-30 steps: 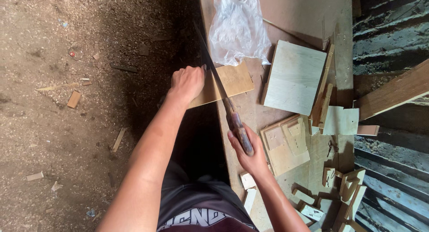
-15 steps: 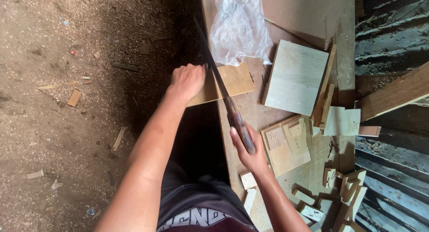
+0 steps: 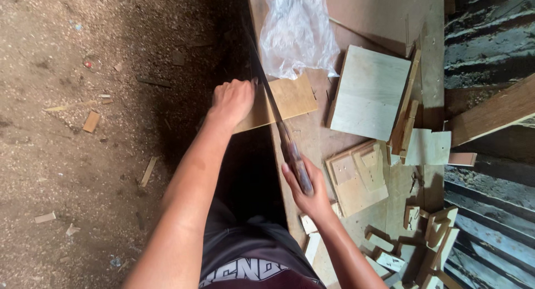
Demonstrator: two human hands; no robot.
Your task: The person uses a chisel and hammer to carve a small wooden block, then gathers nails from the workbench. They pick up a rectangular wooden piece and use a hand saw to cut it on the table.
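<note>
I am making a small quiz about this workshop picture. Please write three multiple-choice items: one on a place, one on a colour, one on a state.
1. Where does the clear plastic bag lie?
A. on the dirt floor
B. on the workbench beyond the board
C. in the left hand

2. What colour is the board being cut?
A. light brown
B. blue
C. black

3. What is the right hand doing?
A. hanging free
B. gripping the saw handle
C. holding a hammer

Answers: 1 B, the bag rests on the workbench. 2 A, plain tan wood. 3 B, its fingers wrap the handle while the left hand presses the board.
</note>
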